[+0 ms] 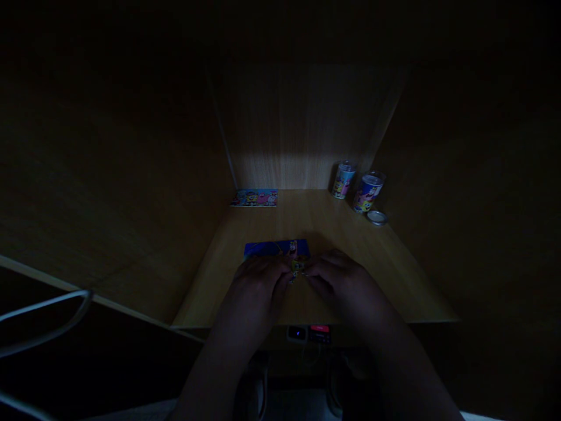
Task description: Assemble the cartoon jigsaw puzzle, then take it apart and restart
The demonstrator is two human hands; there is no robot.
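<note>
In the dim light, both hands meet over a wooden shelf board. My left hand [258,286] is closed, its thumb and fingertips pinching the left side of a small yellow printed piece [298,266] that looks like part of a jigsaw puzzle. From the other side, the fingertips of my right hand [339,273] close on the same small piece. Just behind the fingers lies a flat blue cartoon picture [267,248], partly covered by my left hand. The exact outline of the piece is too dark to make out.
Two cartoon-printed cans with clear tops, one [343,180] behind the other [368,192], stand at the back right, a round lid [377,218] beside them. A flat cartoon picture [255,198] lies back left. Wooden side walls enclose the board [315,219]. Lit devices [319,334] sit below its front edge.
</note>
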